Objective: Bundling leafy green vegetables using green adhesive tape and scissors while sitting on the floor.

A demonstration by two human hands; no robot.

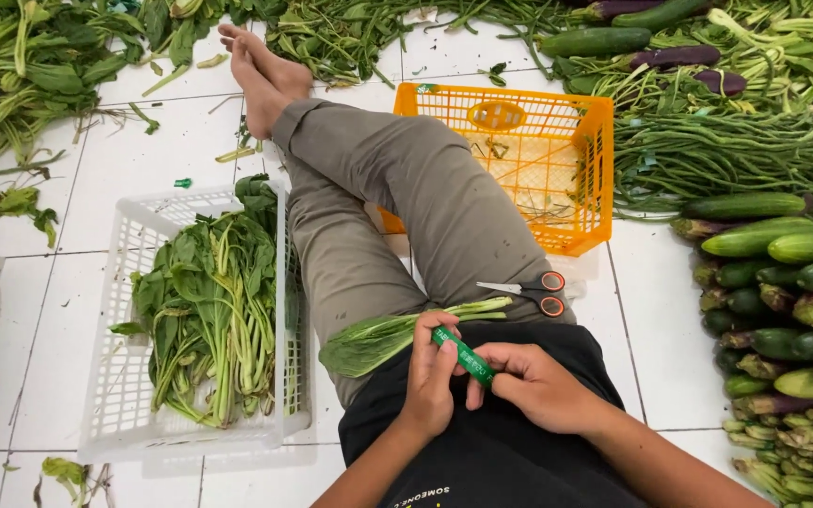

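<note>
I sit on a tiled floor with my legs stretched out. A bunch of leafy greens (383, 337) lies across my lap, stalks pointing right. My left hand (431, 376) grips the stalk end of the bunch. A strip of green tape (464, 357) runs between both hands; my right hand (534, 384) pinches its lower end against the stalks. Scissors with orange handles (531, 292) rest on my thigh just beyond the hands.
A white crate (134, 282) with tied leafy greens stands at my left. An orange crate (571, 141) stands beyond my knee. Cucumbers (773, 245), eggplants and long beans (717, 150) are piled at right. Loose greens (21, 66) cover the far floor.
</note>
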